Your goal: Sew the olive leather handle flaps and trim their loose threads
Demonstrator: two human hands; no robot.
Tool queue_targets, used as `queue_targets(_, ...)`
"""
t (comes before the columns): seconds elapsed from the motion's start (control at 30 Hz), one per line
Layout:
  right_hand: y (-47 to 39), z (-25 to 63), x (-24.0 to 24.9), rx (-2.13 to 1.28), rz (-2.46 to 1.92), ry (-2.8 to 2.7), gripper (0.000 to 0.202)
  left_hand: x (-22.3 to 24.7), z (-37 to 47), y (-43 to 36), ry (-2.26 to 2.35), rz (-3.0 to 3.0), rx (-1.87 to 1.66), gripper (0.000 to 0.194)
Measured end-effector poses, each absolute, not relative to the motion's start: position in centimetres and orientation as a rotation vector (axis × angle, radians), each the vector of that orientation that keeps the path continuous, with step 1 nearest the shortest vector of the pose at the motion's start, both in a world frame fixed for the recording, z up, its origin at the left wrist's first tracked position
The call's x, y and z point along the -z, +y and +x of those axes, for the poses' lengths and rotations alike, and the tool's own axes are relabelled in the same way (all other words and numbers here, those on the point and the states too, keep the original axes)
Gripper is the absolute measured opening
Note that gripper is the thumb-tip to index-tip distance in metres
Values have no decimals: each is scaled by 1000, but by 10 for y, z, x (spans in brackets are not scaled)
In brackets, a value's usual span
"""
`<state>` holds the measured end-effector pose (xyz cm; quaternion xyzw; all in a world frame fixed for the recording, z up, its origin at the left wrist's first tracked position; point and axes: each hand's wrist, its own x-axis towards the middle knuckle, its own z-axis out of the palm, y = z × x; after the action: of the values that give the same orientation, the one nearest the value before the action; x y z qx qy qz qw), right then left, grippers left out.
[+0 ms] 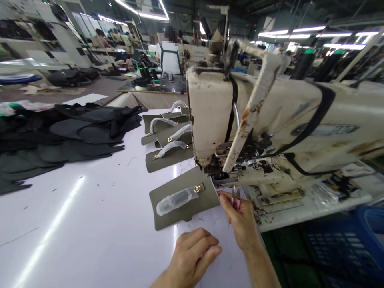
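Note:
My right hand (240,218) is closed around small thread snips (236,197) with pinkish handles, blades pointing up. Its thumb and fingertip are at the right edge of an olive-grey bag panel (186,200); whether they pinch it I cannot tell. On that panel lies a handle (177,201) wrapped in clear plastic, with gold hardware (197,188) at its right end. My left hand (193,256) hovers over or rests on the white table just below the panel, fingers loosely bent, thumb apart, holding nothing. The sewing machine's head (213,116) stands right behind the panel.
More panels with wrapped handles (169,156) lie overlapping behind, left of the machine. Dark cut pieces (75,132) are heaped at the left. Thread scraps dot the white tabletop (90,232). A blue basket (345,244) is at lower right. A person (170,56) sits farther back.

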<state>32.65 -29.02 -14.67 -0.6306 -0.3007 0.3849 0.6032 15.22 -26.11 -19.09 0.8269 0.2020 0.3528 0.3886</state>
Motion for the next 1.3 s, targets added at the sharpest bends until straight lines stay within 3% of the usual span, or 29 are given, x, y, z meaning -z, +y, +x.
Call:
queue_targets(0.13,-289,333,145,-870,-1445,-818,33,190,128,-250,905,2319,-1020,25)
queue_targets(0.23,-288,337,148,-878,-1404,-880,30,188,129,-226,1148,2470,-894,59)
queue_targets(0.37,-287,339,151,-891,-1441,-829,30,164,149,-184,975,2593,-875,91)
queue_targets(0.43,-287,337,149,-897,-1457,-820,31,151,157,-166,899,2656,-903,88)
queue_targets(0.6,-281,325,147,-958,-1422,-785,35,137,161,-145,737,2792,-909,58)
queue_targets(0.83,-282,316,149,-974,-1419,-686,35,128,158,-148,764,2887,-934,40)
queue_targets(1.3,-291,309,133,-1021,-1467,-603,31,124,158,-150,701,2992,-1024,40)
